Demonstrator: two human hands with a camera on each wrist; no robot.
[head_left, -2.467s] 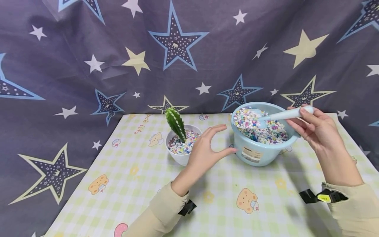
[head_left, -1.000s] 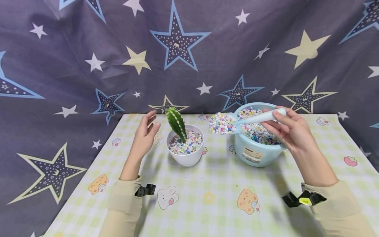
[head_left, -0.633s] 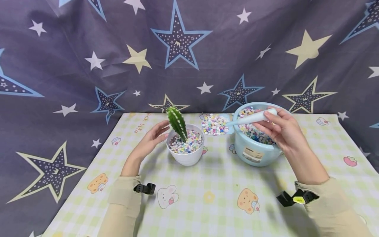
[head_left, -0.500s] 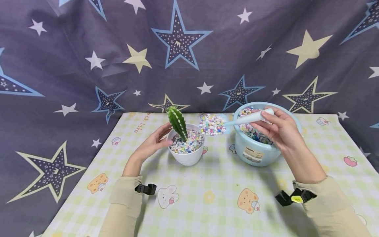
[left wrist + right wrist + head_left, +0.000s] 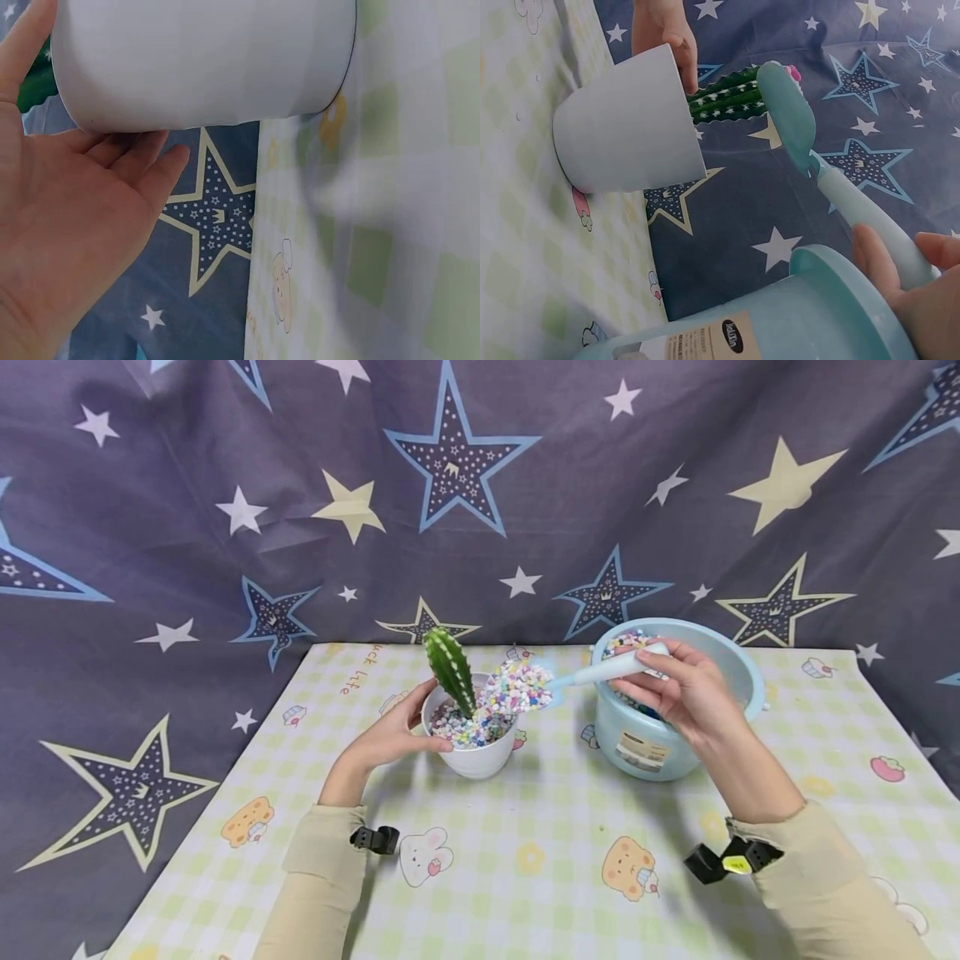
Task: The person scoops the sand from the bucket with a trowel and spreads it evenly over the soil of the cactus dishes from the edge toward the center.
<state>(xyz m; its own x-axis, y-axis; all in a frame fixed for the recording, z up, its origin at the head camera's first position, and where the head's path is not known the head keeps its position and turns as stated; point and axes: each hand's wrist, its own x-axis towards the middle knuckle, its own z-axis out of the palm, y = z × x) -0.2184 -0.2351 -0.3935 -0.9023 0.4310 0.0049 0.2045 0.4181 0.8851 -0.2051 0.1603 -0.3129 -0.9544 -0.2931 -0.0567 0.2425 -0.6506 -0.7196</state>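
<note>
A white pot (image 5: pixel 474 756) holds a green cactus (image 5: pixel 448 670) in colourful pebbles. My left hand (image 5: pixel 401 732) cups the pot's left side, thumb in front and fingers behind; in the left wrist view the hand (image 5: pixel 75 225) wraps round the pot (image 5: pixel 202 60). My right hand (image 5: pixel 678 689) pinches the handle of a light blue spoon (image 5: pixel 600 672). Its scoop, heaped with pebbles (image 5: pixel 517 685), tilts over the pot's right rim. The right wrist view shows the spoon (image 5: pixel 791 116) beside the cactus (image 5: pixel 724 97) above the pot (image 5: pixel 630 127).
A light blue bowl (image 5: pixel 660 752) of colourful pebbles stands right of the pot, under my right hand; its rim (image 5: pixel 832 292) also shows. The table has a green checked cloth (image 5: pixel 540 860). A star-patterned curtain (image 5: pixel 480 485) hangs close behind.
The right hand carried the loaded spoon left from the bowl to the pot and tipped it. The left hand moved from in front of the pot round to its left side and took hold.
</note>
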